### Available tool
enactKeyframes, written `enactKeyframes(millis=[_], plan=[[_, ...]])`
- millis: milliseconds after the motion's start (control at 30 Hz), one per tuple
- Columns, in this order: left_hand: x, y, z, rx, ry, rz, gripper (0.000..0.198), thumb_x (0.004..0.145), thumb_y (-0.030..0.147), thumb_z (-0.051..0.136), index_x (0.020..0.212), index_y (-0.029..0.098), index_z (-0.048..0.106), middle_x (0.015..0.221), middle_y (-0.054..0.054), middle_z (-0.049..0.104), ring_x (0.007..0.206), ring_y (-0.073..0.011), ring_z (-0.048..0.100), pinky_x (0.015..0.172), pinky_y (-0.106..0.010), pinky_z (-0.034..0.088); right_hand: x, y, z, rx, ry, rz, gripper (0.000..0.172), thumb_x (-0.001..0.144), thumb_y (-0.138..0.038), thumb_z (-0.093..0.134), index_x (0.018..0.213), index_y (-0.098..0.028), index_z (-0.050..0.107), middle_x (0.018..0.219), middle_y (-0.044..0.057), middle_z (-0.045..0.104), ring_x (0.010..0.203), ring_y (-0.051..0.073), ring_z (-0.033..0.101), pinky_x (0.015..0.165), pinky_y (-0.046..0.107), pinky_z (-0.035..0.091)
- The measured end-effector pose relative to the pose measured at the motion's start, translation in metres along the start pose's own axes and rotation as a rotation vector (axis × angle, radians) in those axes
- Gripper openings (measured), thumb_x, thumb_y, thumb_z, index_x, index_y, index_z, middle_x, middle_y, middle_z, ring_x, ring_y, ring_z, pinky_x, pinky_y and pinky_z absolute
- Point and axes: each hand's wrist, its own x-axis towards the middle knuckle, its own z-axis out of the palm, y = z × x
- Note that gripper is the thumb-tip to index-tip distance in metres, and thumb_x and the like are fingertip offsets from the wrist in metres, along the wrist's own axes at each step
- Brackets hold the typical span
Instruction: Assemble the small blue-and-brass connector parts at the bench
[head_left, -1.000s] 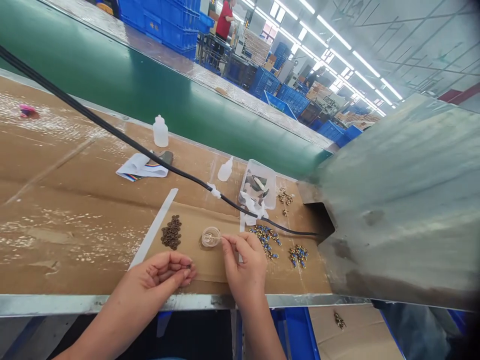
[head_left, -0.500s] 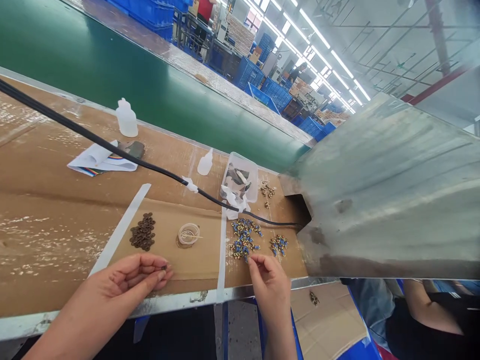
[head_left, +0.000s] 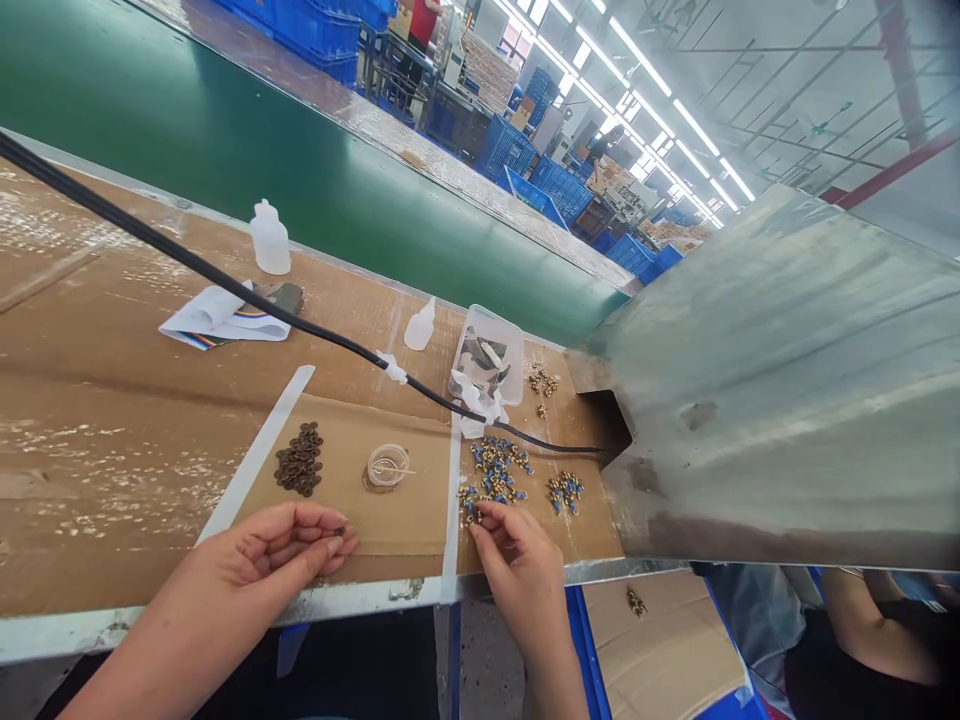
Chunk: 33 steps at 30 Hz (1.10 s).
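The left hand [head_left: 281,555] had its thumb and forefinger pinched together on a small dark piece [head_left: 339,532], the other fingers curled. The right hand [head_left: 521,560] hung at the near edge of the blue-and-gold pieces [head_left: 499,470], thumb and forefinger nearly meeting; whether they gripped one could not be told. Those pieces lay heaped on the bench [head_left: 112,390], right of the tape strip [head_left: 453,500]. Between the hands but farther back stood a round tub [head_left: 384,484], with brown discs [head_left: 298,462] to its left. Beyond were a clear box [head_left: 514,372] and a squeeze bottle [head_left: 421,328].
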Motion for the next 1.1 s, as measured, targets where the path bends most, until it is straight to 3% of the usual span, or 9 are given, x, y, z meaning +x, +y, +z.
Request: enactKeyframes(millis=[300, 400, 533, 733, 933, 1100], plan=[[-0.002, 0.007, 0.004, -0.007, -0.003, -0.009, 0.040, 0.051, 0.050, 0.083, 0.074, 0.020, 0.070, 0.076, -0.005, 0.078, 0.079, -0.0223, 0.073, 0.075, -0.022, 0.059, 0.006, -0.003, -0.004, -0.135, 0.019, 0.049, 0.016, 0.086, -0.028, 0.053, 0.074, -0.020, 0.060, 0.072, 0.001, 0.063, 0.063, 0.014, 0.059, 0.058, 0.024, 0.047], [-0.001, 0.005, 0.003, -0.004, -0.006, -0.012, 0.038, 0.054, 0.049, 0.082, 0.076, 0.020, 0.069, 0.077, -0.004, 0.077, 0.079, -0.0214, 0.072, 0.076, -0.022, 0.058, 0.008, -0.001, -0.003, -0.100, 0.015, 0.076, 0.007, 0.083, -0.024, 0.053, 0.082, -0.019, 0.058, 0.073, 0.001, 0.063, 0.062, 0.013, 0.060, 0.058, 0.023, 0.048], [-0.001, 0.002, 0.001, 0.011, -0.025, 0.005, 0.033, 0.060, 0.045, 0.080, 0.080, 0.021, 0.069, 0.078, -0.002, 0.076, 0.077, -0.0186, 0.072, 0.075, -0.019, 0.057, 0.011, 0.001, -0.006, -0.115, -0.018, 0.006, 0.023, 0.081, -0.018, 0.052, 0.102, -0.017, 0.061, 0.078, 0.001, 0.063, 0.063, 0.012, 0.061, 0.060, 0.022, 0.050], [-0.002, 0.004, 0.003, -0.027, -0.011, -0.006, 0.033, 0.058, 0.045, 0.081, 0.077, 0.021, 0.069, 0.075, -0.001, 0.076, 0.076, -0.0181, 0.072, 0.074, -0.019, 0.057, 0.014, -0.002, -0.012, -0.311, -0.093, -0.125, 0.021, 0.078, -0.009, 0.050, 0.084, -0.021, 0.066, 0.079, 0.001, 0.063, 0.068, 0.014, 0.061, 0.062, 0.023, 0.047], [-0.004, 0.008, 0.004, 0.002, -0.020, -0.003, 0.030, 0.061, 0.041, 0.079, 0.078, 0.019, 0.067, 0.076, -0.004, 0.075, 0.078, -0.0215, 0.071, 0.077, -0.027, 0.058, 0.017, -0.001, -0.015, -0.389, -0.121, -0.187, 0.025, 0.078, -0.009, 0.049, 0.092, -0.021, 0.066, 0.081, 0.001, 0.062, 0.069, 0.014, 0.062, 0.063, 0.023, 0.047], [-0.007, 0.012, 0.007, -0.032, -0.008, 0.006, 0.027, 0.061, 0.036, 0.078, 0.076, 0.018, 0.066, 0.073, -0.004, 0.074, 0.074, -0.0212, 0.071, 0.073, -0.029, 0.057, 0.015, 0.006, -0.016, -0.356, -0.128, -0.191, 0.012, 0.078, -0.013, 0.051, 0.081, -0.019, 0.060, 0.077, 0.001, 0.059, 0.063, 0.012, 0.059, 0.059, 0.023, 0.047]])
